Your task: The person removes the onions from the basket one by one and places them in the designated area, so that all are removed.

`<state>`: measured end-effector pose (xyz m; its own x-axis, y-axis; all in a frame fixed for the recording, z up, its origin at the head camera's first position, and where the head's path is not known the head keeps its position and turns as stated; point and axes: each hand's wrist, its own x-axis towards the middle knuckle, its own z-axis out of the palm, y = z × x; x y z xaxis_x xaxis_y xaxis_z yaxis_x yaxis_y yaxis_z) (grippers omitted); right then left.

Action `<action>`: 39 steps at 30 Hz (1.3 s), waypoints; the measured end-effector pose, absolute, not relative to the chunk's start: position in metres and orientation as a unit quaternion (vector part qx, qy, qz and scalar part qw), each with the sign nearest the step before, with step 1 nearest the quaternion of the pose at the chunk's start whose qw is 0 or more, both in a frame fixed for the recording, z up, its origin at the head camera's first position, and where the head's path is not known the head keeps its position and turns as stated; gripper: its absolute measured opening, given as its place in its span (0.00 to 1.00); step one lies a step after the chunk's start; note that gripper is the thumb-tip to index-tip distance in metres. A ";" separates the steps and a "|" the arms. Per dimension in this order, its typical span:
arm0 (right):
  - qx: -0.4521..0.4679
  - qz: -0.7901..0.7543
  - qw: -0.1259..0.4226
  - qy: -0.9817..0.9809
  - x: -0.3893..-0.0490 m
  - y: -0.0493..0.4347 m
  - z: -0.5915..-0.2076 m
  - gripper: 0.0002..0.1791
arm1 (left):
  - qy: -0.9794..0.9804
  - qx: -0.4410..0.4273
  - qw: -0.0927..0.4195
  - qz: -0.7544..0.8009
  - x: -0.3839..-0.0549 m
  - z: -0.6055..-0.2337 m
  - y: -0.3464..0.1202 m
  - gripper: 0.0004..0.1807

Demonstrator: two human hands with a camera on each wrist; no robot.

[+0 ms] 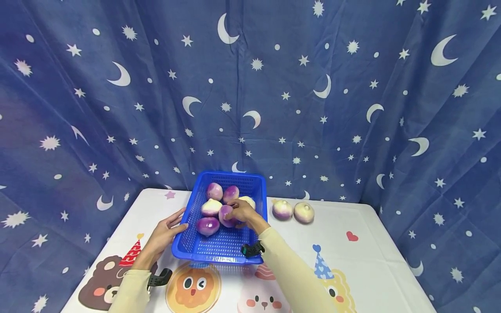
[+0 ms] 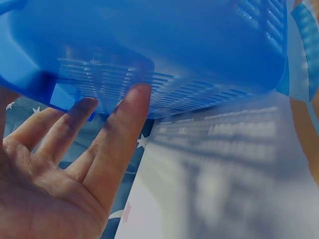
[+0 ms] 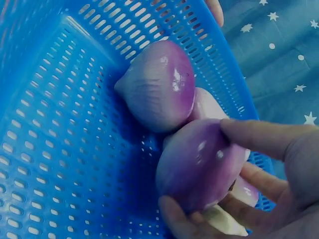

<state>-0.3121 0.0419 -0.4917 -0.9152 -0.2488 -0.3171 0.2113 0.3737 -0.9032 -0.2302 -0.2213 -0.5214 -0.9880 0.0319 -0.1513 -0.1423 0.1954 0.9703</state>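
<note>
A blue plastic basket (image 1: 213,260) with slotted walls holds several purple-and-white turnips (image 1: 208,226). Inside it, my right hand (image 1: 243,211) grips one turnip (image 3: 199,164), thumb and fingers spread around its purple skin. Another turnip (image 3: 162,87) lies right beside that one in the right wrist view, against the basket wall. At the basket's left side is my left hand (image 1: 163,234), its fingers fairly straight. The left wrist view shows those fingertips (image 2: 141,94) at the outer wall of the basket, the palm turned up.
Two more turnips (image 1: 282,210) sit side by side on the table, right of the basket. A white tablecloth (image 1: 368,261) with cartoon animals covers the table. Behind it hangs a dark blue curtain (image 1: 274,87) with moons and stars.
</note>
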 end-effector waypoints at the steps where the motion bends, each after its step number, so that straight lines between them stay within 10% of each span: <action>1: -0.015 -0.560 0.204 0.803 -0.311 0.043 -0.491 0.28 | 0.770 -0.036 0.069 0.633 -0.230 -0.522 -0.221 0.36; 39: -0.101 -0.647 0.160 0.738 -0.266 0.080 -0.438 0.32 | 0.771 -0.043 0.072 0.632 -0.231 -0.522 -0.221 0.38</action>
<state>-0.2657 0.0803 -0.4381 -0.9282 -0.3566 -0.1058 0.0583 0.1414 -0.9882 -0.2306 -0.2205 -0.5218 -0.9859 0.0252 -0.1654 -0.1573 0.1984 0.9674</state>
